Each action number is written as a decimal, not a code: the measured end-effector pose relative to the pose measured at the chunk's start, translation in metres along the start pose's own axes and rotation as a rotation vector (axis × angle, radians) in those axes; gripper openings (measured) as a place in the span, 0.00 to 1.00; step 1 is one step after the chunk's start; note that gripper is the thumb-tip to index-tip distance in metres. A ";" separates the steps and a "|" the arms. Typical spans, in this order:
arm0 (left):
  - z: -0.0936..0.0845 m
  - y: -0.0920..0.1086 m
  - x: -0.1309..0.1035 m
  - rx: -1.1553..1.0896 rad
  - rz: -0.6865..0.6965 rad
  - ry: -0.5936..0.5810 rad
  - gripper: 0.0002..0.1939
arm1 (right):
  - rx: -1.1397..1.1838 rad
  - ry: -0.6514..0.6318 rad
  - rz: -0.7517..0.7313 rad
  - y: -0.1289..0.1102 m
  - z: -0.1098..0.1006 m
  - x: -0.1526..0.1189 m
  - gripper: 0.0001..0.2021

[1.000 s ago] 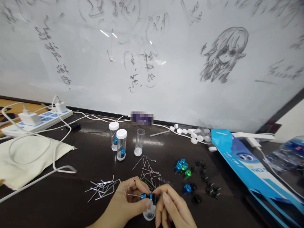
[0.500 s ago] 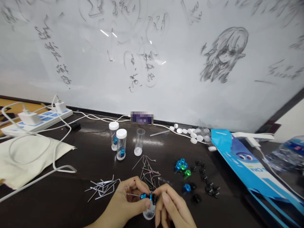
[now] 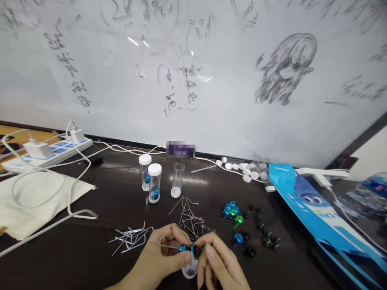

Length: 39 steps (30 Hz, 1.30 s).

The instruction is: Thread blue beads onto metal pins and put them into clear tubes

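Note:
My left hand [image 3: 161,253] is closed, pinching a small blue metal fitting [image 3: 182,248] with a thin wire [image 3: 169,246] running out to its left. Another thin wire with a red bead [image 3: 171,228] shows at the index finger. My right hand [image 3: 222,259] is closed at the fitting's right end, its fingertips on a black disc-like piece [image 3: 196,253] in line with the blue part. Just below the fingertips is a clear tube [image 3: 189,271] with a white base, partly hidden by the hands.
Two capped tubes [image 3: 155,171] hold blue fittings, beside an uncapped tube [image 3: 178,179]. Bent metal rods [image 3: 131,238] and beaded wires [image 3: 189,215] lie near the hands. Rightward are blue and green fittings [image 3: 238,220], black screw-like pieces [image 3: 266,241], white caps [image 3: 246,172] and a blue bag [image 3: 305,197].
Both hands stay almost in place, still around the blue fitting and black piece. No object has visibly been taken up or put down.

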<state>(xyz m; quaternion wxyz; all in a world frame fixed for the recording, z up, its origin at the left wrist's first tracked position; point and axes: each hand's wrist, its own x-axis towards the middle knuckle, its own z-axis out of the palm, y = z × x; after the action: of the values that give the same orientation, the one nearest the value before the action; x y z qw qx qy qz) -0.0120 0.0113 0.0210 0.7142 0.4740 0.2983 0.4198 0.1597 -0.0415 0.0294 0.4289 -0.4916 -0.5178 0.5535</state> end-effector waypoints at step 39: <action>-0.002 0.001 0.000 0.000 -0.006 -0.018 0.11 | -0.009 0.013 -0.031 -0.001 0.000 -0.002 0.26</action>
<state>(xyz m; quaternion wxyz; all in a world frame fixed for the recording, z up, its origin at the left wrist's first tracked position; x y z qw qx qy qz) -0.0136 0.0119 0.0213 0.7181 0.4767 0.2934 0.4135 0.1595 -0.0433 0.0309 0.4387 -0.4890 -0.5248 0.5414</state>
